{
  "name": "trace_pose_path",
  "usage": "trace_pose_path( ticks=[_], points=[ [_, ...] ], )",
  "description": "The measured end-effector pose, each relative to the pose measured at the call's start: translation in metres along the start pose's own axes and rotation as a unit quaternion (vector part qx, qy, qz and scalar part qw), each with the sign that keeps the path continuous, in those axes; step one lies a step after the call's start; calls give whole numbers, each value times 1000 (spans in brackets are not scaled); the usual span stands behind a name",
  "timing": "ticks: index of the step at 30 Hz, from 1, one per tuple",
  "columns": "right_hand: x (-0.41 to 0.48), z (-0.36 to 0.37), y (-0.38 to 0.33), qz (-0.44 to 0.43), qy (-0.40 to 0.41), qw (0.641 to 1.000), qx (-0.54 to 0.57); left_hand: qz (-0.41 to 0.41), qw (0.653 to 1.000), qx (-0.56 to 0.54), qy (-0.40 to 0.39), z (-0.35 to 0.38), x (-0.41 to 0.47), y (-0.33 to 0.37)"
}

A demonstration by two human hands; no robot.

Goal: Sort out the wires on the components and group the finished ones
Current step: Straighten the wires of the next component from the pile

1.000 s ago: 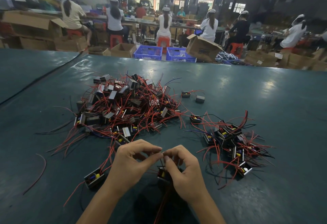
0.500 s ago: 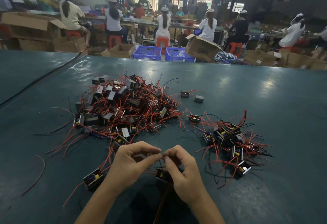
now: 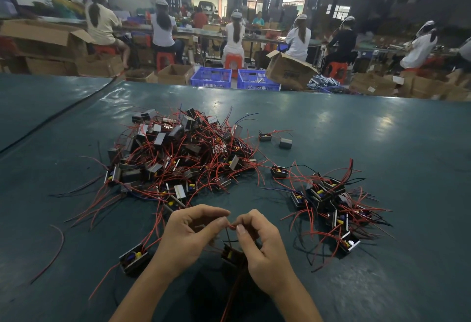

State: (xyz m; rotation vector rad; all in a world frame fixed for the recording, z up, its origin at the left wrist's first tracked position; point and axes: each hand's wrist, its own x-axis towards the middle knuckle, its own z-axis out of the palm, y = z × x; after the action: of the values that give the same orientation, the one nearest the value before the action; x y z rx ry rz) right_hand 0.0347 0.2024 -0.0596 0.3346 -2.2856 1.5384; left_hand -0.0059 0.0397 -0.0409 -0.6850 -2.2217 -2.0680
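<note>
A small black component (image 3: 230, 255) with a yellow part inside hangs between my hands near the table's front edge. My left hand (image 3: 190, 235) and my right hand (image 3: 257, 241) meet fingertip to fingertip and pinch its thin red wire (image 3: 232, 225). A large tangled pile of components with red wires (image 3: 178, 153) lies beyond my hands at centre left. A smaller group of components (image 3: 328, 199) lies to the right. One single component (image 3: 133, 260) sits just left of my left forearm.
The dark green table (image 3: 382, 143) stretches far ahead. A loose red wire (image 3: 57, 248) lies at the left. Two stray components (image 3: 275, 139) sit behind the pile. Beyond the table edge stand blue crates (image 3: 211, 77), cardboard boxes and seated workers.
My hands have stayed together at the same spot, still working the wire at their fingertips. The piles have not moved.
</note>
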Motion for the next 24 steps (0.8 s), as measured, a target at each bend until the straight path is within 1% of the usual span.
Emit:
trace_pose_path(
  ticks=[9, 15, 20, 24],
  points=[
    [0, 1, 1, 6, 11, 1000, -3, 14, 1000, 17, 8, -1, 1, -4],
    [1, 2, 0, 10, -1, 1000, 5, 59, 998, 24, -11, -1, 1, -5],
    [0, 2, 1, 4, -4, 1000, 8, 62, 997, 35, -3, -2, 1, -5],
    [0, 2, 1, 3, 1, 1000, 5, 30, 999, 21, -1, -3, 1, -4]
  ],
)
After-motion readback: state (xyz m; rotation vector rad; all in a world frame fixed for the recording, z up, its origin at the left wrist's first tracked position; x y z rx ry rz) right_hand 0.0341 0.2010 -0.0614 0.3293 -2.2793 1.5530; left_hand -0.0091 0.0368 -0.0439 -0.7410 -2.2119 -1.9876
